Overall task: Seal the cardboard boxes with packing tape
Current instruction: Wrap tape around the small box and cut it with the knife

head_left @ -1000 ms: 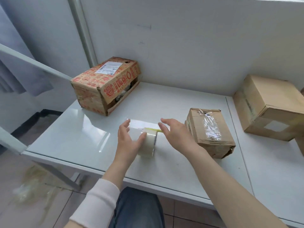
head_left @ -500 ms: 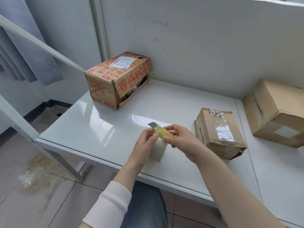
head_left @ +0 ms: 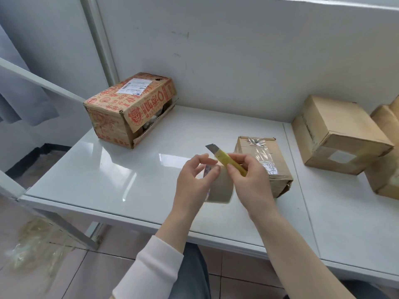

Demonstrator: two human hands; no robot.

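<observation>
Packing tape roll (head_left: 222,188), a pale, matte, squat cylinder, is up on edge over the glossy white desk (head_left: 108,169), with the left hand (head_left: 192,182) curled round its rim. The right hand (head_left: 250,180) pinches a slim yellow utility knife (head_left: 224,158), angled steel blade out, at the roll's top. Just beside them, a small crumpled cardboard box (head_left: 267,154) wears shiny tape. A red-printed box (head_left: 129,108) and a plain kraft box (head_left: 336,134) stand well apart.

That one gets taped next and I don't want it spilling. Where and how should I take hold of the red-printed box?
Probably grip the red-printed box by its two short ends, coming down from above and keeping it level. Its right-hand long side gapes, flaps loose and contents showing, so a hold or tilt there risks spilling.
</observation>
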